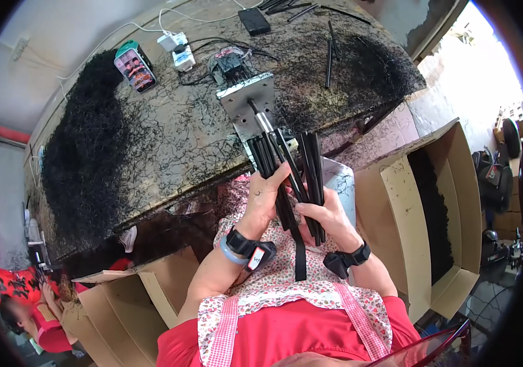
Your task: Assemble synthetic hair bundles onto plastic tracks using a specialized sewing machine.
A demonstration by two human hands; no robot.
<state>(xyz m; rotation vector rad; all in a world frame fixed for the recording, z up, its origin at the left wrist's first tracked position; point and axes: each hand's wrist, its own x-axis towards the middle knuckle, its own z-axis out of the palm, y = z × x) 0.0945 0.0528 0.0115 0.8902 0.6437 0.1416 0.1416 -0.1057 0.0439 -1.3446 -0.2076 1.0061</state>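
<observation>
Fingers wrapped round a bundle of slim black rods (261, 153), my left hand (264, 197) is just off the table's front edge. Beside it, my right hand (327, 214) is closed on a second black rod bundle (312, 162), its thumb across the rods. A single black rod (290, 160) slants between the bundles, its upper end at a silver coupling (264, 122) on a shaft. That shaft comes out of a metal plate (262, 92) fixed before a small motor (232, 66). Whether the rod's end sits inside the coupling, I cannot tell.
Curly black shavings (84, 140) heap on the worn table (151, 177). A phone (134, 69), a white plug adapter (182, 58), a black box (254, 21) and loose rods (328, 64) lie farther back. Cardboard boxes (396, 202) flank me. Another person (44, 321) is at lower left.
</observation>
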